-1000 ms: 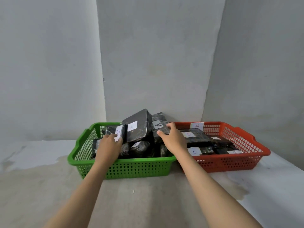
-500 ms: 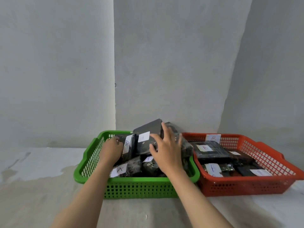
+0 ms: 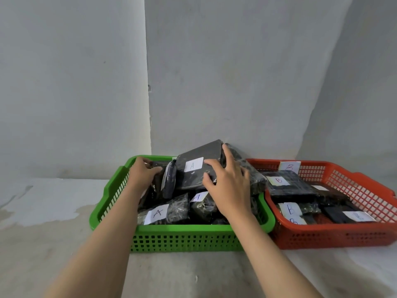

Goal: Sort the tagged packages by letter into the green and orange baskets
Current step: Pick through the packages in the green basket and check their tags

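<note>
A green basket (image 3: 180, 237) stands in the middle, heaped with several black wrapped packages tagged A. On top lies a large flat package (image 3: 193, 153) with a white A tag, tilted up at the back. My right hand (image 3: 229, 183) rests on its right half, fingers spread over its edge. My left hand (image 3: 141, 173) is inside the basket's far left, fingers curled on a dark package (image 3: 160, 164) there. To the right an orange basket (image 3: 335, 237) touches the green one and holds several black packages tagged B (image 3: 287, 186).
Both baskets stand on a pale, stained surface (image 3: 43, 211) against grey walls (image 3: 214, 72) that meet in a corner behind them. Bare surface lies in front of and to the left of the green basket.
My right hand has slid from the gap between the baskets onto the big A package. My left hand has reached deeper towards the green basket's far left. The camera view has shifted left and closer.
</note>
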